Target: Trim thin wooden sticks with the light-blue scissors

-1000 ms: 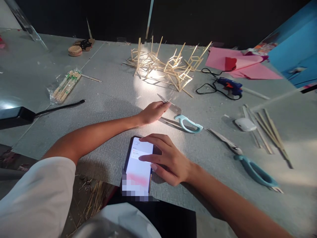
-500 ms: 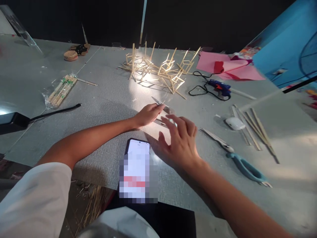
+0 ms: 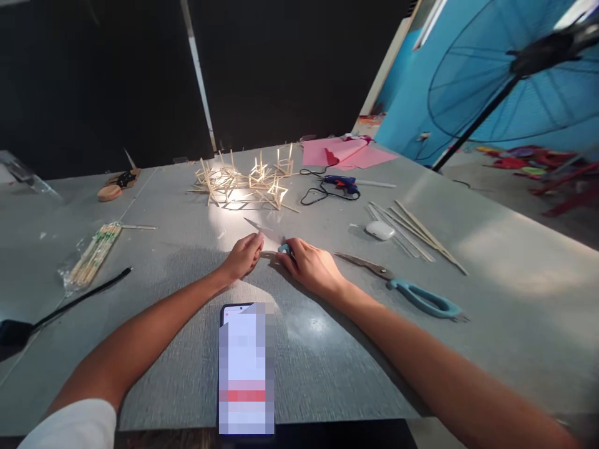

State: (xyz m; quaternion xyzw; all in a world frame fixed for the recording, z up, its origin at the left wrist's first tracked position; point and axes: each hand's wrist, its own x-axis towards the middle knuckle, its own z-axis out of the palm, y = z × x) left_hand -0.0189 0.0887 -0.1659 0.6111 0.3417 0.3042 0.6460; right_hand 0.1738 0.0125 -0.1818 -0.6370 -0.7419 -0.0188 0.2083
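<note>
My left hand (image 3: 243, 257) is closed beside a pointed metal blade (image 3: 256, 225); what its fingers hold is hidden. Facing it, my right hand (image 3: 316, 269) has its fingers wrapped round a light-blue handle (image 3: 284, 249). Handle and blade lie close together, but the join between them is hard to see. A phone (image 3: 246, 368) with a lit screen lies in front of my hands, near the table's edge. To the right of my right hand rests a pair of blue-handled scissors (image 3: 423, 299). Beyond the hands stand thin stick frames (image 3: 243, 181), lit by a bright patch.
A wrapped bundle of sticks (image 3: 96, 252) and a black cable (image 3: 84, 299) lie left. Behind on the right are a blue glue gun (image 3: 341, 183) with its cord and pink sheets (image 3: 346, 153). A white case (image 3: 380, 230) lies by loose sticks (image 3: 421, 231). A fan (image 3: 515, 68) stands beyond.
The view has tilted up and turned right. My right hand, spread above the table before, has come down and closed round the light-blue handle. My left hand remains closed near the blade.
</note>
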